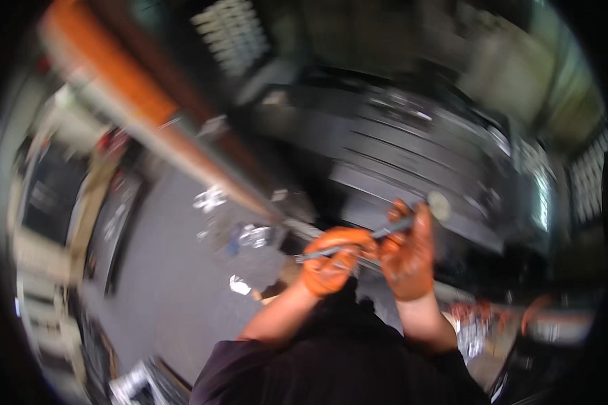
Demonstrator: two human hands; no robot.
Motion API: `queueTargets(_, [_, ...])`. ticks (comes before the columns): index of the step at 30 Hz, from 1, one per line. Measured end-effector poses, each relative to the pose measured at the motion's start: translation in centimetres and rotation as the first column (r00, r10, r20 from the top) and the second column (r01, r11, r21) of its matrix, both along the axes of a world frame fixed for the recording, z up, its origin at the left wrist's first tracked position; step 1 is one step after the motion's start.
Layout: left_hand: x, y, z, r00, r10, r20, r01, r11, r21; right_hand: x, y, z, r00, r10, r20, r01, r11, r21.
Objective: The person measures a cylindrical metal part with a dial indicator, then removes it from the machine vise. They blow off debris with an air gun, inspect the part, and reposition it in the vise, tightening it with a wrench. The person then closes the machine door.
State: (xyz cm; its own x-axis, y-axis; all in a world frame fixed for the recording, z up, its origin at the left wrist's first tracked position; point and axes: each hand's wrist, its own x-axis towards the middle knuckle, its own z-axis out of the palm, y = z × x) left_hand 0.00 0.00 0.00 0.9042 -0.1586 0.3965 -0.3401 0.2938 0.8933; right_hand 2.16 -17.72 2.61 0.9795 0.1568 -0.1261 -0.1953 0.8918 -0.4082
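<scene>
My left hand (334,262), in an orange glove, is wrapped round a slim dark grey rod-like tool (388,230). Its near end sticks out past the left side of that hand. Also gloved in orange, my right hand (409,260) grips the same tool farther along, with its fingers pointing up. A pale round disc (439,206) shows just beyond the right fingertips, in line with the tool; blur hides whether it is joined to it. Both hands are close together in front of my dark shirt.
Ahead lies a slotted metal machine table (398,158) inside an enclosure. An orange and white door edge (115,67) slants in from the upper left. Crumpled shiny scraps (253,236) lie on the grey floor (169,283). Cluttered shelving (44,270) lines the left.
</scene>
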Motion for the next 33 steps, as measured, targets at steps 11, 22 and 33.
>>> queueTargets(11, [22.2, -20.3, -13.2, 0.723, -0.602, -0.339, 0.614, 0.784, -0.084, 8.9, -23.2, -2.6, 0.576, -0.621, 0.531, 0.808, 0.335, -0.484])
queueTargets(22, [50.9, -20.4, -24.3, 0.938, 0.273, 0.214, -0.345, 0.667, 0.661, 20.2, -37.5, -5.1, 0.608, -0.494, 0.621, 0.614, -0.202, -0.763])
queueTargets(33, [62.9, -33.3, -22.9, 0.704, 0.187, 0.685, -0.701, 0.34, 0.627, 30.6, -46.4, -9.7, 0.787, -0.226, 0.575, 0.587, -0.017, -0.81])
